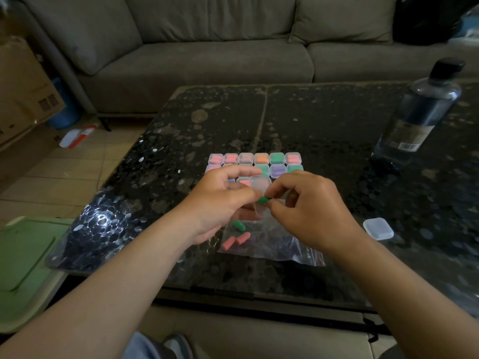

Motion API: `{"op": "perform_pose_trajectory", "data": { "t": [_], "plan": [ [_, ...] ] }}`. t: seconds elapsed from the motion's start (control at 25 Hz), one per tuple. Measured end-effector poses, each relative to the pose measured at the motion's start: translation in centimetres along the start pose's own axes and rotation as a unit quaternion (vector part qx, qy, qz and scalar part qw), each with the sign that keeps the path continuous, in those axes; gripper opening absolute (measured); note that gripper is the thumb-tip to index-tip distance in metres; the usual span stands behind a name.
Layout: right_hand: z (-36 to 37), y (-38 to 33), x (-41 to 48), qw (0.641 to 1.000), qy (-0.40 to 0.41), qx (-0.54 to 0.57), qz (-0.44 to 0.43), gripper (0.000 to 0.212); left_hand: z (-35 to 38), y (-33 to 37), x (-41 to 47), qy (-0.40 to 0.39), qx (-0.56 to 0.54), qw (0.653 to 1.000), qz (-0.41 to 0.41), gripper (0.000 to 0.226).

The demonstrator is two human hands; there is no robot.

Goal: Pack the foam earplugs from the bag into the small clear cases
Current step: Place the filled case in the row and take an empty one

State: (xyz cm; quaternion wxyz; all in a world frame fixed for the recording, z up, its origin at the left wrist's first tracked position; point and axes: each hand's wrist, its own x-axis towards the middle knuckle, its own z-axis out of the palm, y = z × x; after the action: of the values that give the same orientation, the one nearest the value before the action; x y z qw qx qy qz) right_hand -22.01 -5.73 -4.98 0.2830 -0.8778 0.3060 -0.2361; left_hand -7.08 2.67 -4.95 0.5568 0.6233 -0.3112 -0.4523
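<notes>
My left hand holds an open small clear case above the table. My right hand pinches a green foam earplug at the case's opening. Below the hands lies the clear zip bag with a green earplug and two pink earplugs showing in it. Behind the hands, several closed clear cases filled with pink, orange, green and purple earplugs stand in rows; my hands hide part of the nearer rows. One empty closed case lies to the right.
The dark speckled glass table has a tall dark bottle at its right. A grey sofa stands behind it. On the left are a cardboard box and a green lid by the table corner.
</notes>
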Motion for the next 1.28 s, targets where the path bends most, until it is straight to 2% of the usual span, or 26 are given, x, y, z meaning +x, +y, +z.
{"op": "perform_pose_trajectory", "data": {
  "t": [0.24, 0.44, 0.72, 0.92, 1.12, 1.28],
  "plan": [
    [-0.1, 0.1, 0.1, 1.0, 0.012, 0.007, 0.004, 0.014, -0.3, -0.1, 0.1, 0.006, 0.035, 0.999, 0.002, 0.045],
    [-2.7, 0.4, 0.5, 0.995, 0.041, 0.024, 0.089, 0.019, -1.1, -0.4, 0.3, 0.029, 0.089, 0.996, -0.007, 0.05],
    [-4.0, 0.8, 0.6, 0.971, -0.114, -0.088, 0.19, 0.014, -2.3, -0.6, 0.8, 0.053, 0.165, 0.984, -0.047, 0.049],
    [-4.3, 1.1, 0.5, 0.956, -0.155, -0.122, 0.216, 0.017, -2.5, -0.8, 1.2, 0.078, 0.179, 0.978, -0.076, 0.047],
    [-4.4, 0.9, 0.5, 0.951, -0.177, -0.054, 0.246, 0.023, -2.6, -0.9, 1.5, 0.083, 0.165, 0.977, -0.102, 0.044],
    [-2.9, 0.1, 0.3, 0.976, -0.116, 0.033, 0.183, 0.023, -2.6, -1.1, 1.5, 0.087, 0.156, 0.978, -0.109, 0.04]
  ]
}}
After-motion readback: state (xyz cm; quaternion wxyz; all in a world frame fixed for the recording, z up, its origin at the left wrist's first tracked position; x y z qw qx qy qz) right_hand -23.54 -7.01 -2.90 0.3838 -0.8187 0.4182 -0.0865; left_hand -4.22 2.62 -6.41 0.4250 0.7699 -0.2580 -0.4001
